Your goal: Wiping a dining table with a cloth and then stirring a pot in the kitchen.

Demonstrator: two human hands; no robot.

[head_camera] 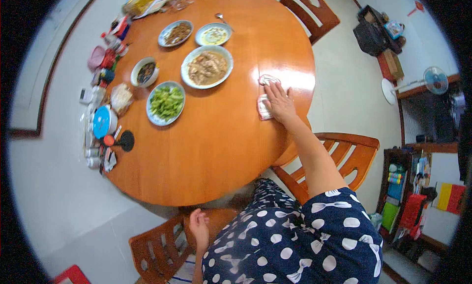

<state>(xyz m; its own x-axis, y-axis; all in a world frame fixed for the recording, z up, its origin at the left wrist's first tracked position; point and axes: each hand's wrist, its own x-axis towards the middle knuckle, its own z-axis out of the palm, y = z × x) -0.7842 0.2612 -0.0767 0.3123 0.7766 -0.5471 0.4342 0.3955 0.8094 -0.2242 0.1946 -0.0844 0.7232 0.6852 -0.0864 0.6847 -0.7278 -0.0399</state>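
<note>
On the right side of a round wooden table, my right hand holds a white cloth with a red edge down under its palm and spread fingers. The cloth shows on both sides of the fingers. My left hand hangs below the near table edge, beside a wooden chair, with loosely bent fingers and nothing in it. Left of the cloth stand a large bowl of meat in broth and an oval plate of green vegetables.
Farther back are a plate of brown food, a shallow dish and a spoon. A bowl of dark food and a blue-lidded tub stand left. Wooden chairs flank the right side; a fan stands beyond.
</note>
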